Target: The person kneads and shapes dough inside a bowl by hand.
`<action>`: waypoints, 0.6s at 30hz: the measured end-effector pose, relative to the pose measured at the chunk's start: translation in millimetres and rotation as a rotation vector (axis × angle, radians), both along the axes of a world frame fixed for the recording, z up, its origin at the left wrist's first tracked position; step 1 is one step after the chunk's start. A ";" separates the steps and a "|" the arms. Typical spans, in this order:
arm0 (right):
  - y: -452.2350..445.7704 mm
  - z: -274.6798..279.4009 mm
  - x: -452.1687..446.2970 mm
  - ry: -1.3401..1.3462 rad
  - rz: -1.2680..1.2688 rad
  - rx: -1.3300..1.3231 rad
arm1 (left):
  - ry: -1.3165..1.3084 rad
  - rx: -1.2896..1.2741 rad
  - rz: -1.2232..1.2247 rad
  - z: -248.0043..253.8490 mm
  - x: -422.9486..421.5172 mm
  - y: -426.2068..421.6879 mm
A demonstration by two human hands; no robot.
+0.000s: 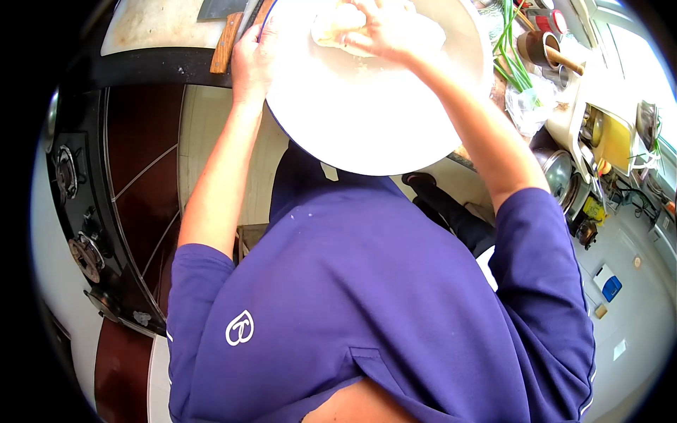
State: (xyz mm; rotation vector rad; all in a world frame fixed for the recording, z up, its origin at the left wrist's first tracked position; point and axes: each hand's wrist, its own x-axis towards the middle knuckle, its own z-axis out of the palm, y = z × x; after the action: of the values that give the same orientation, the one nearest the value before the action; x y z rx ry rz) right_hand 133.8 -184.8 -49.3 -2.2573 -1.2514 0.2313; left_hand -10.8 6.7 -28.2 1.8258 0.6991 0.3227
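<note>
A large white basin (367, 120) with a blue rim fills the top middle of the view, strongly overexposed. My left hand (255, 62) grips its left rim. Inside, near the top, lies a pale, dough-like lump (335, 25). My right hand (386, 29) reaches in from the right, its fingers and thumb pressed round the lump. Small crumbs show on the basin's inside just below it. Glare hides part of the lump's outline.
Left of the basin are a cutting board (151, 28) and a knife with a wooden handle (226, 44). Green onions (509, 49), a mortar (534, 48) and a plastic bag (529, 106) stand at right. A stove (67, 173) is far left. Another person's leg (451, 211) shows below the basin.
</note>
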 end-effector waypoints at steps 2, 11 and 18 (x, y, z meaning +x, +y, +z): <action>-16.1 1.9 -35.9 -0.091 -0.044 -0.186 | -0.008 0.002 -0.008 -7.5 -1.7 0.4; -65.0 61.9 -89.5 -0.084 -0.090 -0.287 | 0.033 -0.023 -0.023 -5.7 2.9 4.5; -39.1 26.2 -68.3 0.056 0.019 -0.345 | 0.035 -0.037 -0.015 5.5 5.2 1.1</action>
State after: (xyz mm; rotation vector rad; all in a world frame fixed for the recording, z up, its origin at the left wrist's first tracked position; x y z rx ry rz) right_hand 65.5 -223.9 -23.1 -2.5055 -1.2838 0.5513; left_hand -5.5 7.8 -22.7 1.8041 0.7103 0.2670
